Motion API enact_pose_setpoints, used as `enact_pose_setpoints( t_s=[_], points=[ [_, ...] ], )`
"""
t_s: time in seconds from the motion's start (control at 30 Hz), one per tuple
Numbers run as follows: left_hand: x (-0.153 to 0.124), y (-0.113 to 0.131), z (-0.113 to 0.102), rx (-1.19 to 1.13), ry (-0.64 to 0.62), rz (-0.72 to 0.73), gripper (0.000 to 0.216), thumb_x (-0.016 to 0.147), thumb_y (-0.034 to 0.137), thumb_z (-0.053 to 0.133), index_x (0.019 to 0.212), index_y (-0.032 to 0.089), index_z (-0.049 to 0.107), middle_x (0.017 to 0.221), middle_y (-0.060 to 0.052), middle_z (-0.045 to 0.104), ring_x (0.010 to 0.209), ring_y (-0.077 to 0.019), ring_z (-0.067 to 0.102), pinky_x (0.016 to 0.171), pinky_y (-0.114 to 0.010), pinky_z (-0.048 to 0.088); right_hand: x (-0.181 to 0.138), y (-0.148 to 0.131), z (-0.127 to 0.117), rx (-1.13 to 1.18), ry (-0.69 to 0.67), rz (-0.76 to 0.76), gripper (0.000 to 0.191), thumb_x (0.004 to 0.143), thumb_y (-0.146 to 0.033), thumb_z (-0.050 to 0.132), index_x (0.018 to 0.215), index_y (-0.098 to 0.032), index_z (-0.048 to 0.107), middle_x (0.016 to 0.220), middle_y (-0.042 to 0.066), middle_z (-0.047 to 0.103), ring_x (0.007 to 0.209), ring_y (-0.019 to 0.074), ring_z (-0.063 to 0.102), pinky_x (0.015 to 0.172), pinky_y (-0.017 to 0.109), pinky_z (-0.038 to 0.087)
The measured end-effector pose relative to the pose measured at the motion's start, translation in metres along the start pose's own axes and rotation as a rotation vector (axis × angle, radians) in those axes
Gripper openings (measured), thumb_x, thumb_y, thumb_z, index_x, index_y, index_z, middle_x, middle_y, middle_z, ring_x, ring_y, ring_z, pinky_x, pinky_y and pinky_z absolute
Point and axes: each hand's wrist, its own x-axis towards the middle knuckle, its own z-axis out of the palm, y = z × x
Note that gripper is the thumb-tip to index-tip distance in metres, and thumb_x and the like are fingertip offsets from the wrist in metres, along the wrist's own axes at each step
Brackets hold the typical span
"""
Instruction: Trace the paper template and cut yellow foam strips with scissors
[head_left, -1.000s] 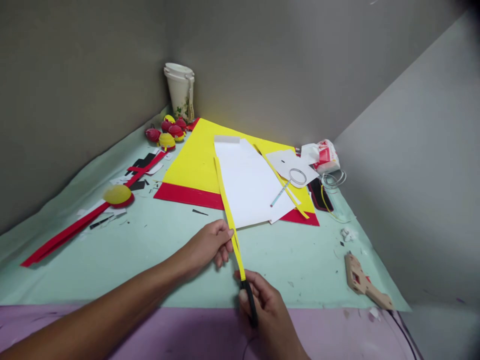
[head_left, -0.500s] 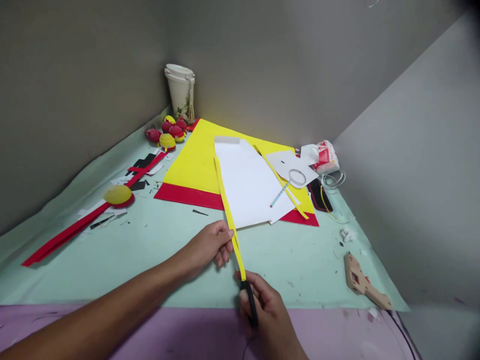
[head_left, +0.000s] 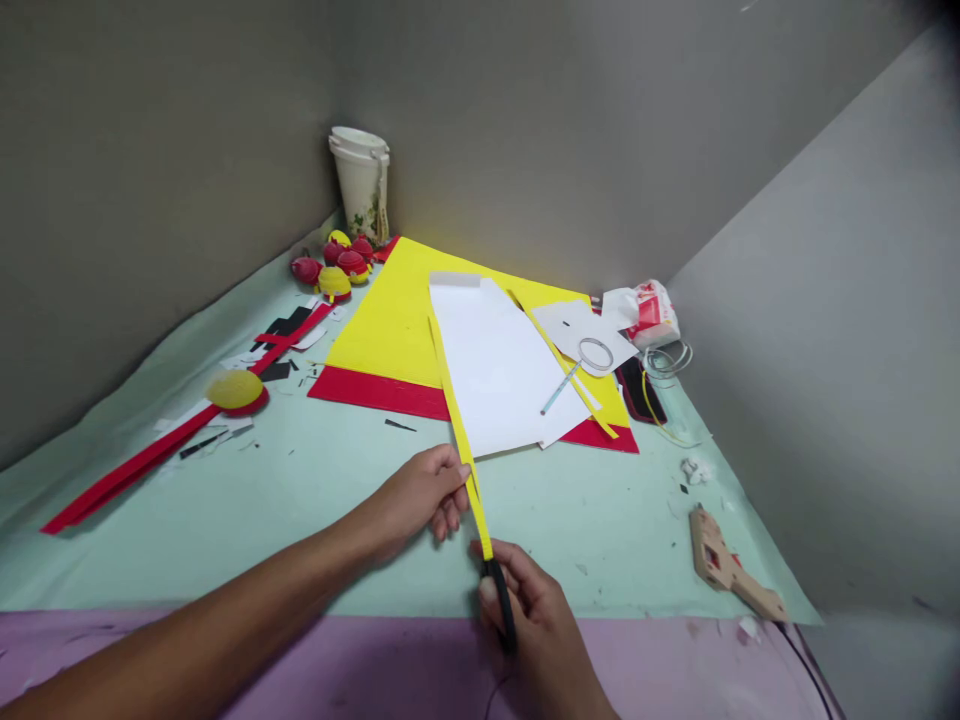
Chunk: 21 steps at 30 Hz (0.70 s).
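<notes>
A long narrow yellow strip runs from the white paper down toward me. My left hand pinches it between thumb and fingers partway along. Its near end meets the scissors, whose black handles are gripped by my right hand. The scissor blades are hidden by the strip and my fingers. Under the white paper lie a large yellow sheet and a red sheet.
At right lie a glue gun, a phone, a tissue pack and a pencil. At left are red strips, a yellow-and-red dome and several small red and yellow rounded pieces. A white bucket stands in the back corner.
Hardly anything differs. My left hand has shifted very slightly down along the strip's direction; the scissors stay at the strip's near end.
</notes>
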Motion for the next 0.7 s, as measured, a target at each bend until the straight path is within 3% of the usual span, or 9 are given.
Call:
enact_pose_setpoints(
  t_s=[0.7],
  points=[
    [-0.0008,-0.0002,0.0003,-0.003,-0.017,-0.007,0.023,0.089,0.031,0.049,0.071,0.018,0.045,0.053,0.005,0.055,0.04,-0.0075,0.048,0.036,-0.018,0.038,-0.001,0.002,-0.0021,0.009,0.003,-0.002,0.049,0.074,-0.052,0.072,0.109,-0.018,0.062,0.056,-0.01,0.036,0.046,0.0051,0.027,0.04,0.018,0.024]
  ],
)
